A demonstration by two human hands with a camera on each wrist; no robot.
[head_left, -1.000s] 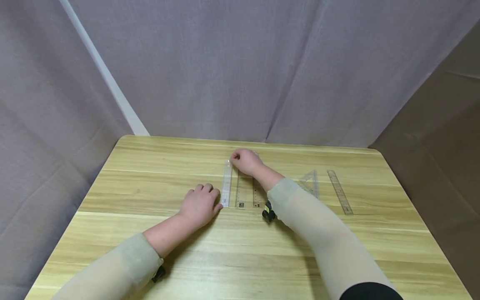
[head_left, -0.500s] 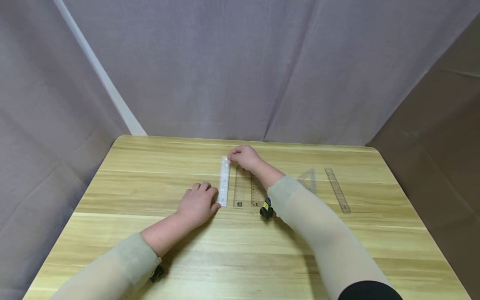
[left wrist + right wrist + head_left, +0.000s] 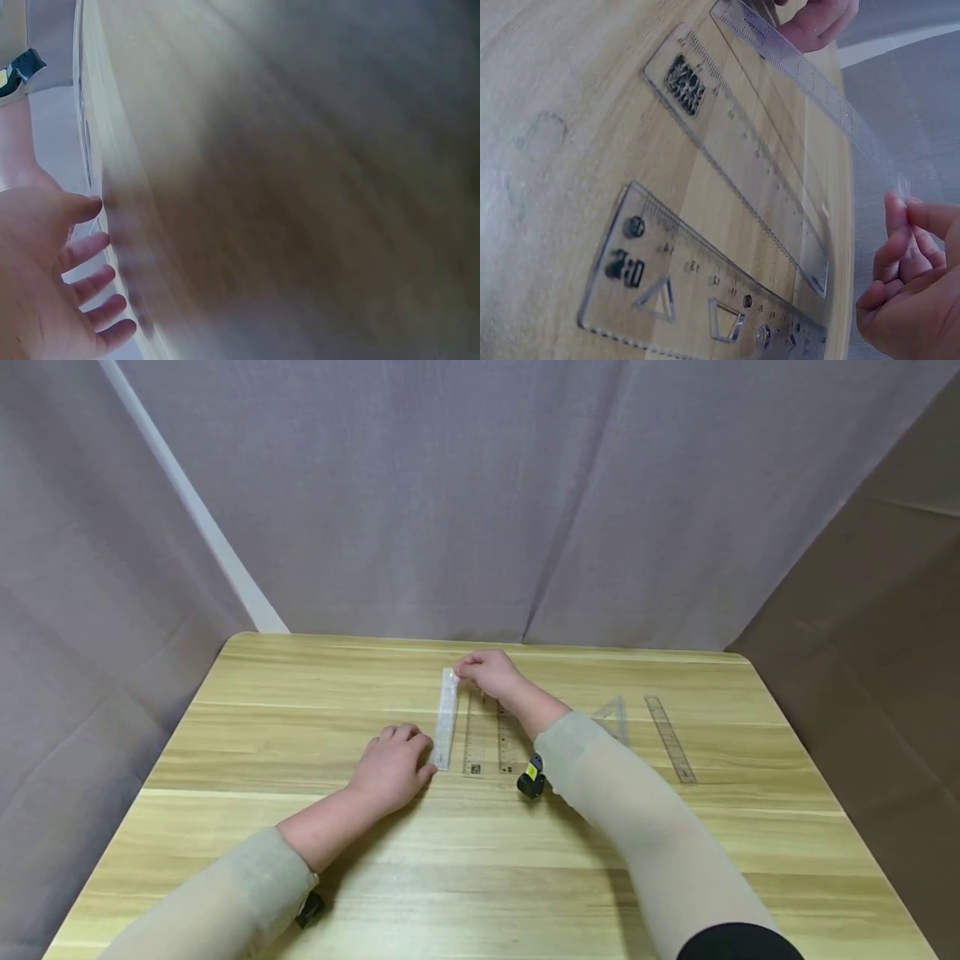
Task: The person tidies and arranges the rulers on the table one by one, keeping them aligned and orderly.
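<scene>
from my seat i see the clear ruler (image 3: pixel 446 718) lying lengthways on the table (image 3: pixel 300 827), its far end pinched and tipped up a little by the right hand (image 3: pixel 487 672), its near end met by the left hand (image 3: pixel 392 768). the right hand's fingers are curled, thumb against fingertip on the ruler's tip; the right wrist view shows that thin clear end (image 3: pixel 840 112) running up to the fingers (image 3: pixel 900 225). the left hand lies loosely spread, its thumb side against the ruler's near end, gripping nothing. i judge the ruler light, thin, stiff along its length but a bit springy, and slick on the smooth wood grain, so it is best taken by the ends or long edges, since the flat face gives little purchase. just right of it lie two more clear rulers (image 3: pixel 487 739), flat, with printed scales and cut-out shapes. farther right are a clear set square (image 3: pixel 617 714) and another ruler (image 3: pixel 670 739).
</scene>
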